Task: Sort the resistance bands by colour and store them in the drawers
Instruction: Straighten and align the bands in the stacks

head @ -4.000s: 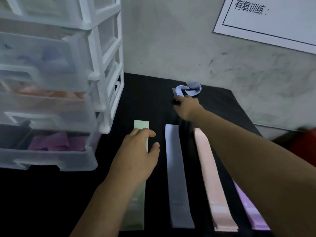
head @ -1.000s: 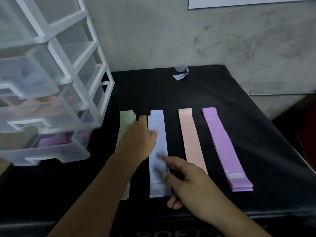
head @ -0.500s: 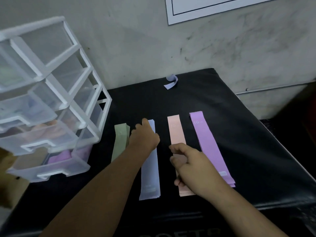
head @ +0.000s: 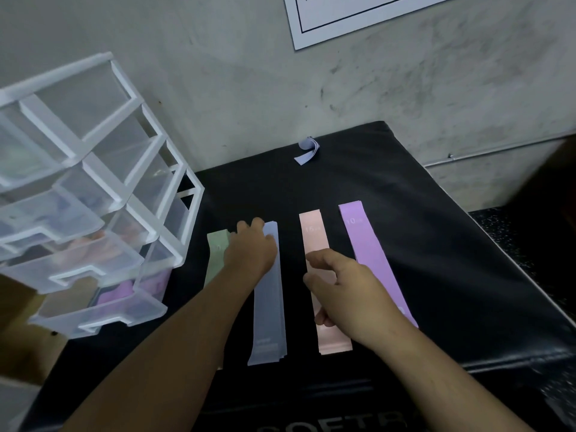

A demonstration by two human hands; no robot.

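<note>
Head view, left fingers seemingly pinching blue band, right fingers loose, pink band marked 15

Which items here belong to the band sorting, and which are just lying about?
Job in hand:
green band
blue band
pink band
purple band
curled blue band at the mat's far edge
drawer unit
left hand
right hand

Lying about:
black mat
paper sheet on the wall
wall pipe

Drawer tower crowds left (open mat right)
</note>
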